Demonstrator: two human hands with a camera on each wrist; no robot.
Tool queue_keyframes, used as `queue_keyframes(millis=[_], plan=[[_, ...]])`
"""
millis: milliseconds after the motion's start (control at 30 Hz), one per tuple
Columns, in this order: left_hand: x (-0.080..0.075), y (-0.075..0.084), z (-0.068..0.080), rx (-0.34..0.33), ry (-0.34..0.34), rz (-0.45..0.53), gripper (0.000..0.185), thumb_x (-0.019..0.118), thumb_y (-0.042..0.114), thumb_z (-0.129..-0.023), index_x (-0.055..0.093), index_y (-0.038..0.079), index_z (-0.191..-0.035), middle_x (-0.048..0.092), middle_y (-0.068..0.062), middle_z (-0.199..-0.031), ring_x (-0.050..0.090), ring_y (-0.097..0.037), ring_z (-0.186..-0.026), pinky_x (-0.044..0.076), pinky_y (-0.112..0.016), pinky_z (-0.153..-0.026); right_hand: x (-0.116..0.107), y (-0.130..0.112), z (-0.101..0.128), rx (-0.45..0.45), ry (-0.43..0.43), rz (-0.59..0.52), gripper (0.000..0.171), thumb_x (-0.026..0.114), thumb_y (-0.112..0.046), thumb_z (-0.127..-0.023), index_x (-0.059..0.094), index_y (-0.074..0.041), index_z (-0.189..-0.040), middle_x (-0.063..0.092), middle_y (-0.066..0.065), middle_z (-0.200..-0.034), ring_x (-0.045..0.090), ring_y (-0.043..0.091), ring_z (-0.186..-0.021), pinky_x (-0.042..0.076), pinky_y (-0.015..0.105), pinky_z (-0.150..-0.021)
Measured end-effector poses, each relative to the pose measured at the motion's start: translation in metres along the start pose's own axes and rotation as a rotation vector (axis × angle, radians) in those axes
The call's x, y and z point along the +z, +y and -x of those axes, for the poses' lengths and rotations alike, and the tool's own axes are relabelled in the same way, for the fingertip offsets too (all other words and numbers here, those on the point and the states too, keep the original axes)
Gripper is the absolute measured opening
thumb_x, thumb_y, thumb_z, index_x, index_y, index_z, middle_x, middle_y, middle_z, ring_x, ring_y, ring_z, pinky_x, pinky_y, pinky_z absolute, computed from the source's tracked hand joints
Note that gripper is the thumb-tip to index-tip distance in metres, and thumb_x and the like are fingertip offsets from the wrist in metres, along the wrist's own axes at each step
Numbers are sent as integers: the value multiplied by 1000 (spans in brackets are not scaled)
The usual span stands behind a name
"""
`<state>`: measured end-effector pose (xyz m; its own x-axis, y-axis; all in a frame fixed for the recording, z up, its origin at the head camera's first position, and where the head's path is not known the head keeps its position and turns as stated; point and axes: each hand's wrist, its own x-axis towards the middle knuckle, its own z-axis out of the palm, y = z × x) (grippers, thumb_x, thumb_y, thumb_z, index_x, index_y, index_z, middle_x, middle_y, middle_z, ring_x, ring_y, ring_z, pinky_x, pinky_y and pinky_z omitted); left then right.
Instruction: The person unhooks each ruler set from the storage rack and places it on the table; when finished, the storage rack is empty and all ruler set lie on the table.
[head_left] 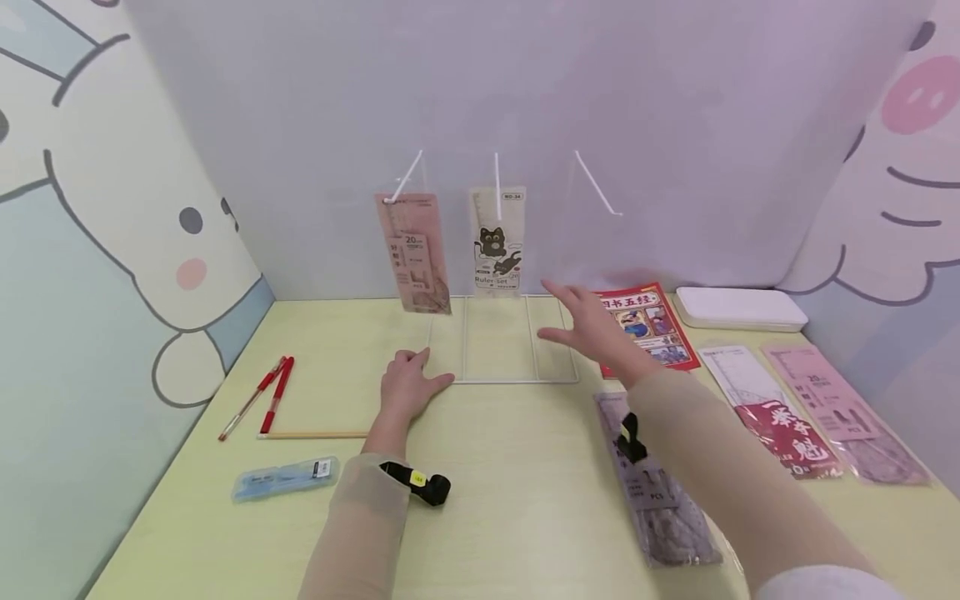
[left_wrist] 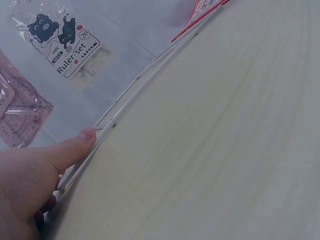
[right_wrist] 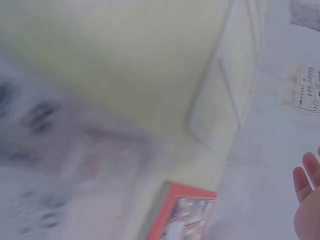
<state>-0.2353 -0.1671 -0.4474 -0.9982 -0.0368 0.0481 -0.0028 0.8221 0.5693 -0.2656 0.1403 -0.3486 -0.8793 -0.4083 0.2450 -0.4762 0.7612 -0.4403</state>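
The left hand (head_left: 406,385) lies flat on the bench (head_left: 510,467), fingers straight, thumb (left_wrist: 75,147) pressing the near-left corner of the white wire rack base (head_left: 501,340), likely to keep the light frame from sliding. The right hand (head_left: 594,325) hovers over the base's right end, fingers spread and released, holding nothing, below the one bare hook (head_left: 597,185). The other two hooks carry a pink ruler set (head_left: 414,252) and a cat-printed ruler set (head_left: 497,240). A grey ruler set (head_left: 660,500) lies under the right forearm.
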Motion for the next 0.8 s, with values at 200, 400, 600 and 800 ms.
queue_keyframes(millis=[200, 400, 600, 800], plan=[[-2, 2, 0, 12, -2, -20, 78, 66, 52, -82, 42, 7, -141, 42, -20, -130, 40, -37, -116, 34, -51, -94, -9, -27, -41, 24, 43, -49, 86, 71, -41, -82, 21, -28, -151, 31, 20, -144, 30, 39, -131, 28, 57, -103], [-2, 0, -2, 15, -8, -23, 78, 66, 51, -82, 42, 7, -142, 42, -20, -130, 40, -37, -117, 34, -50, -95, -16, -47, -71, 53, 109, -139, 85, 72, -36, -83, 21, -28, -150, 27, 18, -148, 27, 37, -134, 25, 53, -106], [0, 0, -1, 9, -24, -21, 79, 66, 52, -81, 42, 8, -142, 41, -21, -131, 40, -38, -118, 35, -51, -95, -17, -55, -83, 111, 157, -166, 81, 69, -37, -84, 22, -29, -150, 30, 16, -147, 26, 35, -134, 23, 52, -107], [-2, -1, -1, 4, -12, -22, 79, 66, 53, -81, 42, 9, -142, 42, -20, -132, 41, -37, -118, 35, -50, -95, -10, -62, -85, 145, 250, -254, 75, 68, -36, -86, 28, -27, -148, 48, 11, -128, 39, 31, -121, 32, 48, -100]])
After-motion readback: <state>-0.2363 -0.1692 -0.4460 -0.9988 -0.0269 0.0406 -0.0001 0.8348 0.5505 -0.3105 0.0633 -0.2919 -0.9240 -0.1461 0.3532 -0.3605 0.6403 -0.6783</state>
